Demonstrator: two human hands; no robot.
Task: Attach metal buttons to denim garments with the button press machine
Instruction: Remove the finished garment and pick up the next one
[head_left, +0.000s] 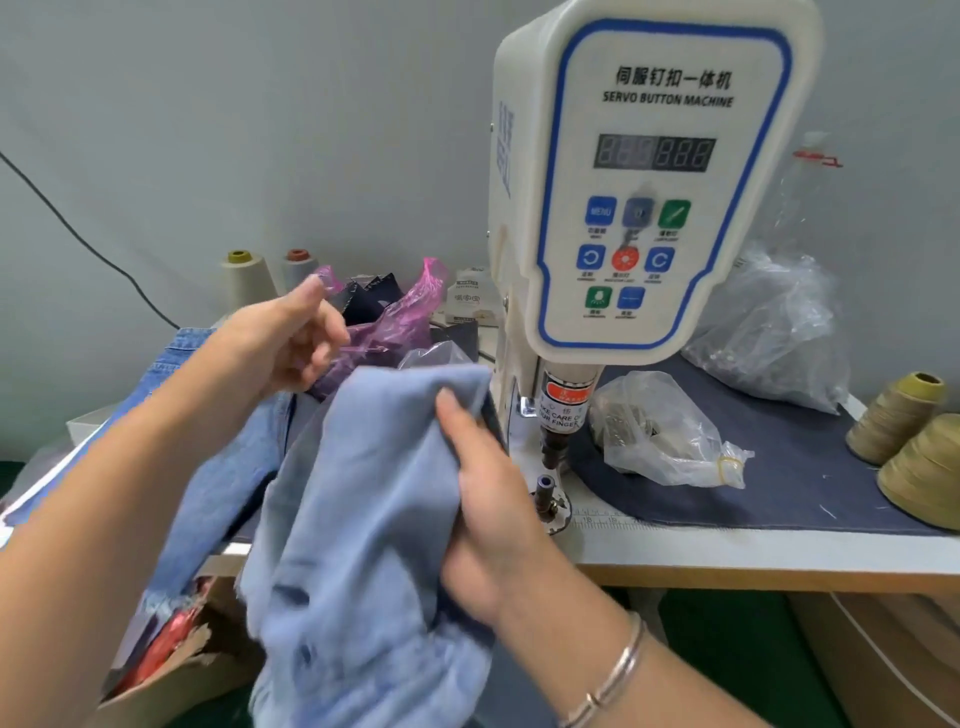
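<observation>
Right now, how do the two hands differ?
The right hand grips the light denim at its edge, beside the press post; the left hand holds none of it. The left hand is raised farther back, near the pink bag, with fingers loosely curled; the right sits lower and nearer. The right wrist wears a bracelet; the left wrist is bare. Both are ungloved.

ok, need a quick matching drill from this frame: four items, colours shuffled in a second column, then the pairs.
Items:
1. garment in the right hand
2. thread cones at the table's right edge
3. bag behind the left hand
4. centre button on the machine panel

Colours:
A. pink
B. red
C. light blue
D. olive-tan

Pairs: 1-C, 2-D, 3-A, 4-B
</observation>
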